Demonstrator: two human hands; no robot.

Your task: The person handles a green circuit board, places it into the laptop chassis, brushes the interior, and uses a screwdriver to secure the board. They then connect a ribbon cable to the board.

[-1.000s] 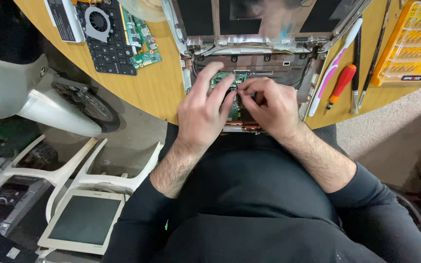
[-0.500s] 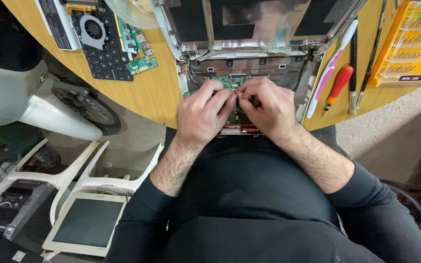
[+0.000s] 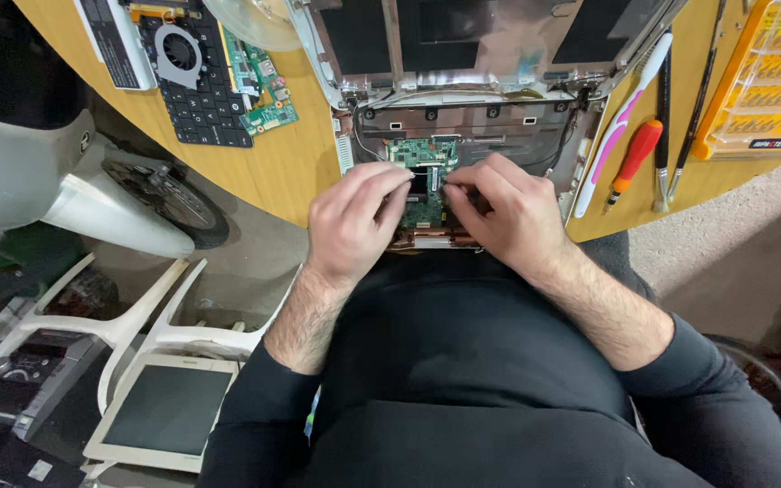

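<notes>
An opened laptop chassis lies at the near edge of a round wooden table. A green circuit board sits in its middle. My left hand rests on the board's left side, fingertips pressing at a small dark part. My right hand is on the right side, with thumb and forefinger pinched at the same spot. Whether either hand grips anything is hidden by the fingers.
Right of the chassis lie a pink-white tool, a red-handled screwdriver, tweezers and a yellow bit case. A keyboard with fan and board sits at the left. On the floor stand white plastic chairs and a tablet-like screen.
The view has shifted slightly, so the table sits lower in frame. Both hands have stayed on the board, fingertips drawing closer together at its centre.
</notes>
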